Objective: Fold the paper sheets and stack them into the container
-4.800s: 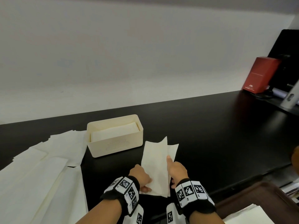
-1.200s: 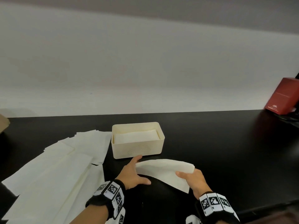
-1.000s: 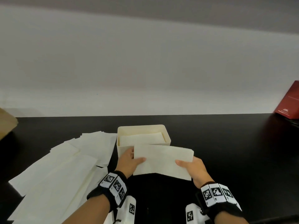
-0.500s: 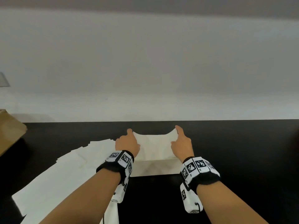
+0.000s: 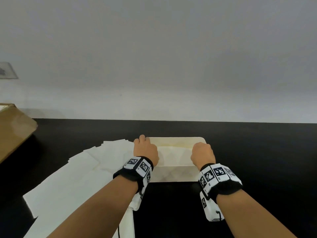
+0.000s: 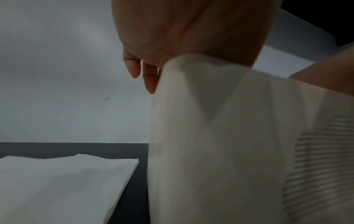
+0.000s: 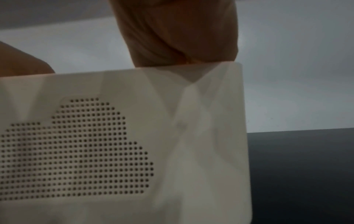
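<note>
I have both hands down in the container [image 5: 173,175] on the counter [image 5: 257,152]: the left hand [image 5: 145,150] at its left end, the right hand [image 5: 202,153] at its right, fingers curled downward onto the folded sheet [image 5: 175,152] lying inside. Whether they pinch it or only press, I cannot tell. The risk I judge: lifting out with a corner caught would drag the sheet up and unfold it, or tip the light container toward the loose sheets [image 5: 77,172] beside it.

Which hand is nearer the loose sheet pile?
Left. The left hand is at the container's left end, right beside the loose sheet pile; the right hand is at its right end, away from it.
</note>
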Demonstrator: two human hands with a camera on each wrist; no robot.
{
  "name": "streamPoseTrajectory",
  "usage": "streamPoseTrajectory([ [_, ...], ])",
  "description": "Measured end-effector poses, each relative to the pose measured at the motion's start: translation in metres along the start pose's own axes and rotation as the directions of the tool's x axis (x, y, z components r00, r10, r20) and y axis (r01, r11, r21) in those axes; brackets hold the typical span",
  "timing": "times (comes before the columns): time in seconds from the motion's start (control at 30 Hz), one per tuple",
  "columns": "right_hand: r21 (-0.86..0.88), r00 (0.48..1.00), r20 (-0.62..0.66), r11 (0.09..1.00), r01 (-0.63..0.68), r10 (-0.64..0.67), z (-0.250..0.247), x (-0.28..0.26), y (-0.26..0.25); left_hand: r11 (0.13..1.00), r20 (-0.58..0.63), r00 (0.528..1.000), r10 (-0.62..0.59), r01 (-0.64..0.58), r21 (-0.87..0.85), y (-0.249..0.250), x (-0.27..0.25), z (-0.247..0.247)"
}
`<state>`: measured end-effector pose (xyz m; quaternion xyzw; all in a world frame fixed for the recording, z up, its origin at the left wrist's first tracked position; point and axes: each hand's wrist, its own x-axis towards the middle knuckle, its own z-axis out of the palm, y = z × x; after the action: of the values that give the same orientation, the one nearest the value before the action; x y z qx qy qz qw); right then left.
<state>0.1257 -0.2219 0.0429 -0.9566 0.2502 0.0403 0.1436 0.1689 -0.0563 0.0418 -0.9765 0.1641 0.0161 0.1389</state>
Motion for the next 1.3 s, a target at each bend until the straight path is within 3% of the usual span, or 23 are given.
streamPoseTrajectory([
  [0.13,-0.018,1.000,-0.001,1.000,-0.011,0.011,-0.003,-0.005,-0.002,0.978,-0.136,0.991,0.004,-0.033,-0.208,-0.008,-0.020,-0.006],
  [0.23,0.000,0.999,-0.027,0.999,0.034,-0.034,-0.007,-0.016,-0.007,0.896,-0.251,0.965,-0.079,-0.041,-0.441,-0.022,-0.043,-0.009],
  [0.3,0.008,0.993,-0.094,0.998,0.066,-0.065,-0.009,-0.033,-0.015,0.839,-0.254,0.953,-0.165,0.000,-0.544,-0.038,-0.059,-0.007],
  [0.37,0.010,0.975,-0.184,0.992,0.126,-0.122,-0.012,-0.055,-0.026,0.797,-0.210,0.946,-0.245,0.072,-0.600,-0.060,-0.076,0.000],
  [0.43,0.095,0.972,-0.164,0.978,0.186,-0.169,-0.011,-0.082,-0.038,0.753,-0.119,0.944,-0.307,0.165,-0.637,-0.084,-0.093,0.012],
  [0.5,0.207,0.972,-0.034,0.950,0.235,-0.233,-0.001,-0.110,-0.050,0.712,-0.001,0.937,-0.349,0.264,-0.651,-0.108,-0.112,0.029],
  [0.6,0.330,0.925,0.174,0.905,0.267,-0.337,0.025,-0.149,-0.064,0.670,0.208,0.903,-0.376,0.420,-0.612,-0.137,-0.141,0.057],
  [0.73,0.503,0.868,0.357,0.854,0.133,-0.345,0.072,-0.182,-0.077,0.622,0.416,0.827,-0.377,0.559,-0.549,-0.156,-0.175,0.092],
  [0.9,0.660,0.849,0.475,0.732,-0.170,-0.231,0.109,-0.201,-0.092,0.587,0.438,0.779,-0.448,0.627,-0.513,-0.158,-0.195,0.106],
  [0.97,0.690,0.854,0.480,0.688,-0.225,-0.202,0.114,-0.206,-0.098,0.559,0.451,0.757,-0.473,0.653,-0.510,-0.159,-0.196,0.107],
  [1.1,0.733,0.862,0.472,0.626,-0.266,-0.187,0.115,-0.211,-0.109,0.545,0.438,0.773,-0.459,0.635,-0.548,-0.165,-0.195,0.109],
  [1.2,0.765,0.832,0.521,0.536,-0.358,-0.189,0.114,-0.213,-0.116,0.520,0.444,0.806,-0.392,0.592,-0.615,-0.165,-0.195,0.109],
  [1.3,0.751,0.798,0.567,0.526,-0.399,-0.204,0.113,-0.215,-0.120,0.522,0.446,0.831,-0.331,0.555,-0.647,-0.160,-0.197,0.108],
])
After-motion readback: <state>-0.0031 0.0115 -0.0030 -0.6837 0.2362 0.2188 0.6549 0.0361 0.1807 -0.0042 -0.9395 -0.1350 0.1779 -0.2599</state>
